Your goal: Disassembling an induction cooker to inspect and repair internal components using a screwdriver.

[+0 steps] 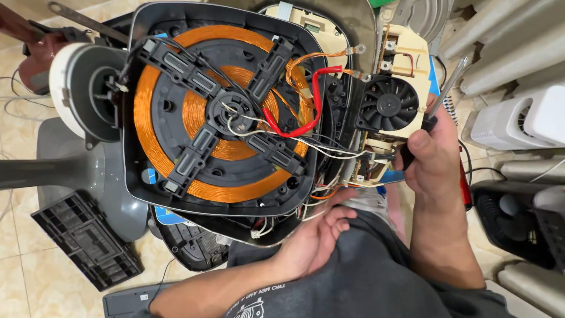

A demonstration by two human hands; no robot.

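- Two bare hands work at an opened cooker (141, 176) resting across the person's lap, its base cover off.
- Left hand (315, 235) sits at the near right corner of the cooker, fingers curled up under the rim, thumb side toward the loose white wires there; it supports the housing rather than clamping anything.
- Right hand (432, 159) is closed around the black handle of a screwdriver (447, 88), whose metal shaft points up and to the far right, clear of the cooker.
- Copper coil (218, 191) fills the housing in two rings, crossed by four black bars meeting at a centre hub.
- Red wire (318, 88) loops from the hub toward the far right, beside thin orange leads.
- Black fan (388, 106) sits in a beige frame just right of the coil, touching distance from the right hand.
- Circuit board (306, 23) shows at the far edge.
- Dark vented panel (85, 238) lies on the tiled floor, near left, well apart from the hands.
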